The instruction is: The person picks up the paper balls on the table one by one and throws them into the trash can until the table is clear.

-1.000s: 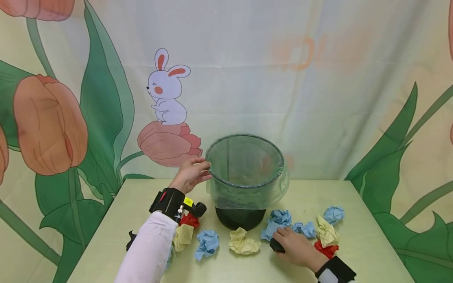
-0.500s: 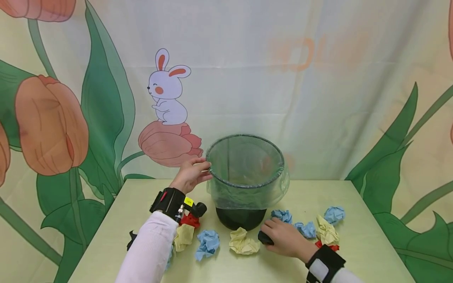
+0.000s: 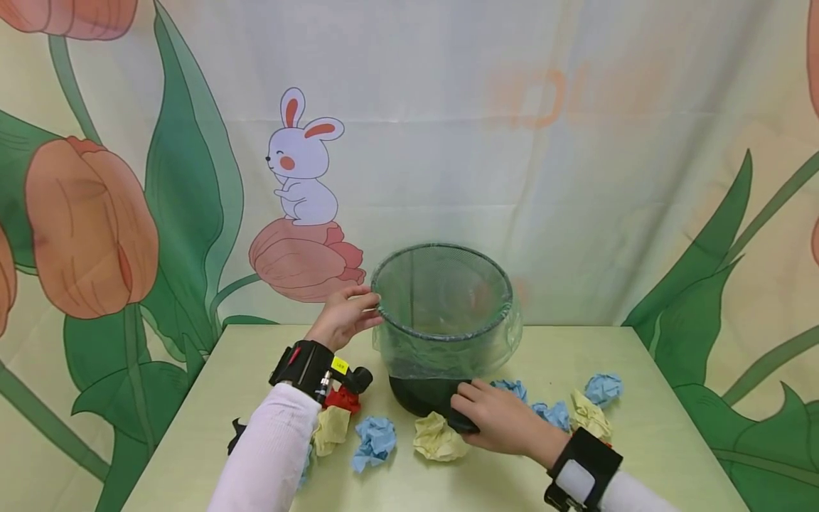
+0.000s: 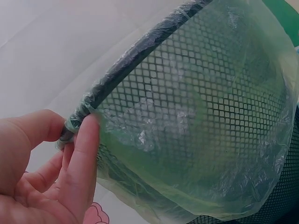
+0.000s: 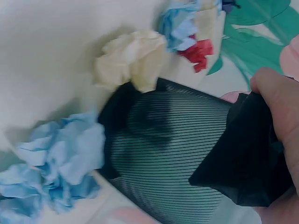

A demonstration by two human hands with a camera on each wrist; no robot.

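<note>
A black mesh wastebasket (image 3: pixel 422 395) stands upright at the back of the table, lined with a translucent green plastic bag (image 3: pixel 441 361) folded over its rim. My left hand (image 3: pixel 345 318) pinches the bag-covered rim (image 4: pixel 135 51) on the left, thumb on one side and fingers on the other. Near the basket's front right base, my right hand (image 3: pixel 499 419) grips a crumpled piece of black paper (image 5: pixel 247 154). Just left of that hand lies a crumpled yellow paper (image 3: pixel 438 439). Behind it, blue crumpled paper (image 3: pixel 512 388) is partly hidden.
Left of centre lie blue (image 3: pixel 375 441), yellow (image 3: pixel 331 429) and red (image 3: pixel 343 400) crumpled papers, with a black piece (image 3: pixel 236 434) farther left. More blue (image 3: pixel 604 389) and yellow (image 3: pixel 590 416) papers lie at the right. A printed curtain (image 3: pixel 576 178) hangs behind the table.
My right hand has moved left and slightly away from me, carrying the black paper toward the basket's base. The left hand stays at the rim.
</note>
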